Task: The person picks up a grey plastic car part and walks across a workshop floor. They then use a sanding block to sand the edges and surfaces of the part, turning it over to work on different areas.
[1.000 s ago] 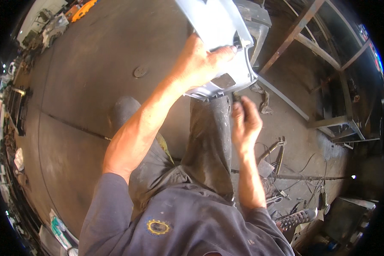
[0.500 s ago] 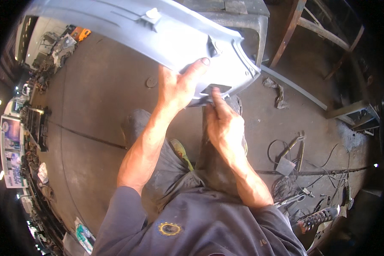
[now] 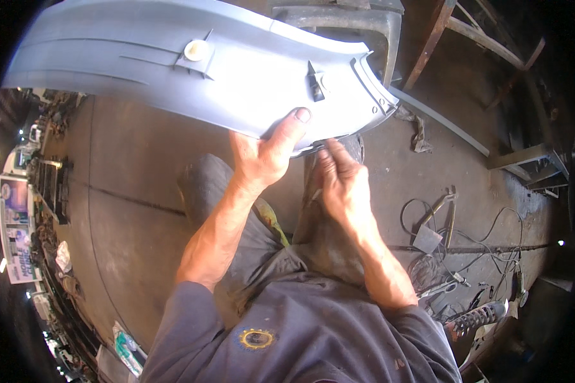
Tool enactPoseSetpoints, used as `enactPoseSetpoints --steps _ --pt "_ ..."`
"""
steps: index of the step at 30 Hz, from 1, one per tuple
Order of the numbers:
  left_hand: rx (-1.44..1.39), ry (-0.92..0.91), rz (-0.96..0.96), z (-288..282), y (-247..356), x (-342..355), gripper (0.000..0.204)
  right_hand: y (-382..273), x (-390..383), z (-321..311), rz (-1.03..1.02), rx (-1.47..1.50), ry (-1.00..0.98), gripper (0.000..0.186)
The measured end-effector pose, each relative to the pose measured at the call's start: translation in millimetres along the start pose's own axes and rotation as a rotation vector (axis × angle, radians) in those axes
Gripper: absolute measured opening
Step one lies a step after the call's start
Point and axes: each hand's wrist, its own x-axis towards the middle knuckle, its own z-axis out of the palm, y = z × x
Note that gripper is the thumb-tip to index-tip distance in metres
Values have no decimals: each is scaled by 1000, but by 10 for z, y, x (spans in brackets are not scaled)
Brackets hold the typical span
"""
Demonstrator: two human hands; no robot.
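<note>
A long, curved light-grey plastic panel (image 3: 249, 76), like a vehicle trim piece, stretches from the upper left to above my lap. It has raised ribs and clip mounts, and bright glare covers its middle. My left hand (image 3: 265, 153) grips the lower edge, thumb on the near face and the other fingers hidden behind. At that same edge, close to the panel's right end, my right hand (image 3: 344, 182) is closed with its fingertips pressed together against the rim. A dark strip shows beside those fingertips; whether they hold it I cannot make out.
Behind the panel stands a grey metal-framed stand (image 3: 386, 38). A rusty frame (image 3: 431, 45) rises at the upper right. Cables (image 3: 485, 255), a clamp-like tool (image 3: 450, 217) and a coil spring (image 3: 482, 317) lie on the floor at right. A crumpled rag (image 3: 421, 137) lies beyond my knee.
The panel has tilted and shifted, showing more of its left part. My right fingers have moved from a dark rectangular patch on its face down to its lower edge. The left hand keeps its grip.
</note>
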Motion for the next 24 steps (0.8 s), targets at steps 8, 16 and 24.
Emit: enactPoseSetpoints --steps 8,16,24 --pt "120 -67 147 -43 5 -57 17 -85 -113 68 -58 -45 -1 29" --pt "27 99 124 49 -52 0 15 -131 -139 36 50 -22 -36 35" --pt "107 99 113 52 -51 42 23 35 31 59 -292 -125 111 35"
